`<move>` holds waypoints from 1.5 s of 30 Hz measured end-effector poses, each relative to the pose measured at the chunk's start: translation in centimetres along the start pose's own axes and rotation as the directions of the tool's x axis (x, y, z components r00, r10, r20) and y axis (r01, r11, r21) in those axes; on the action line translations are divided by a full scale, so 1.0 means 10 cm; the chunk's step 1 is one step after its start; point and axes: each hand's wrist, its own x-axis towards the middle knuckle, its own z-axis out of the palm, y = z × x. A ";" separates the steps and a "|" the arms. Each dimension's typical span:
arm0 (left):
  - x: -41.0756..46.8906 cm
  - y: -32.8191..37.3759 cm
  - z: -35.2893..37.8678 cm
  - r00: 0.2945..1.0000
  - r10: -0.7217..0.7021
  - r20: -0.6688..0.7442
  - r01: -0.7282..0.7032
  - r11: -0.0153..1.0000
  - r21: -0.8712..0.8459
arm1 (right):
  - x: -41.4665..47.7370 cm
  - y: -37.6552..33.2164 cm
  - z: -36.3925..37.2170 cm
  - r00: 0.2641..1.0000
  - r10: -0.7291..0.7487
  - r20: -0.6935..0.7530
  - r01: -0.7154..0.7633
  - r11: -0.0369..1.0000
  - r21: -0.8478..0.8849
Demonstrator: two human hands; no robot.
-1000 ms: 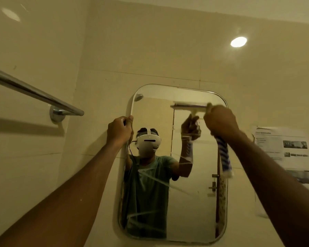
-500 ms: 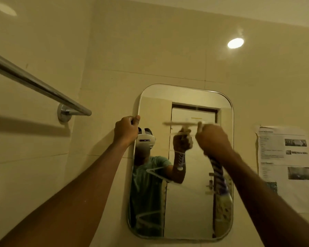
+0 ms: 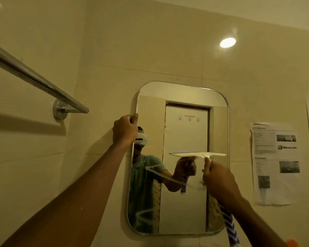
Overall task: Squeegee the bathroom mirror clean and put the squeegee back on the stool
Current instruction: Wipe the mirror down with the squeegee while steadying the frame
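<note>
A rounded rectangular mirror [image 3: 185, 122] hangs on the tiled wall ahead. My right hand [image 3: 219, 182] grips the handle of a pale squeegee [image 3: 198, 154], whose blade lies level across the mirror's right half at mid height. The blue and white striped handle end [image 3: 230, 227] sticks out below my wrist. My left hand [image 3: 125, 129] is closed on the mirror's left edge near the top. Wet streaks show on the lower left glass. The stool is out of sight.
A chrome towel bar [image 3: 37, 81] juts from the left wall toward the mirror. A printed paper notice [image 3: 276, 163] is stuck to the wall right of the mirror. A bright light spot [image 3: 227, 42] shows on the tiles above.
My right hand has drawn the squeegee blade down the mirror's right half, from near the top to mid height. My left hand has stayed on the mirror's left edge.
</note>
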 end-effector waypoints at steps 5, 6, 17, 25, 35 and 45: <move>-0.13 -0.09 0.01 0.999 0.030 -0.025 -0.029 0.999 0.019 | 0.86 -0.34 -0.57 0.988 -0.073 -0.135 0.081 0.995 0.050; -0.14 -0.10 0.01 0.999 0.032 -0.027 -0.032 0.999 0.028 | 1.06 -0.43 -0.69 0.982 -0.091 -0.168 0.098 0.994 0.038; -0.18 -0.12 0.03 0.999 0.020 -0.037 -0.017 0.997 0.070 | 0.34 0.22 -0.04 0.994 -0.049 -0.100 0.059 0.993 0.103; -0.42 -0.16 0.03 0.999 -0.029 -0.019 0.030 0.999 0.036 | 0.75 -0.01 -0.47 0.994 -0.020 -0.106 0.032 0.993 0.111; -0.71 -0.32 0.06 0.999 -0.031 -0.020 0.032 0.997 0.068 | -0.20 0.75 0.30 0.996 0.061 -0.065 -0.054 0.993 0.106; -0.84 -0.27 0.01 0.991 -0.131 0.019 0.131 0.991 0.004 | 0.27 0.44 -0.22 0.997 -0.011 -0.077 0.022 0.990 0.138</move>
